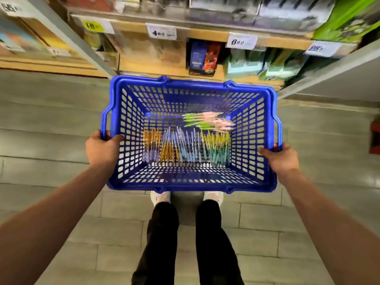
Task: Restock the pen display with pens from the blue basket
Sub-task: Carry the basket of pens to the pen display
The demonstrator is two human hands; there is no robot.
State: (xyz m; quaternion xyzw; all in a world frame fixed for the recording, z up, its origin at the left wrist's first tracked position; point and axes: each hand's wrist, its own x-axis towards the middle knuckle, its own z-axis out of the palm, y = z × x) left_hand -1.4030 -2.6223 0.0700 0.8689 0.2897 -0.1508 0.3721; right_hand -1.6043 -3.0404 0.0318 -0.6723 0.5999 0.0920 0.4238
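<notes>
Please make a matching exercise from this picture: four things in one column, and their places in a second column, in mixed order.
1. left hand
2. right hand
3. pink and green pens
4. orange and purple pens

A. far part of the blue basket floor
B. grips the basket's left side
C. near left part of the basket floor
D. grips the basket's right side

Pairs: 1-B, 2-D, 3-A, 4-C.
</notes>
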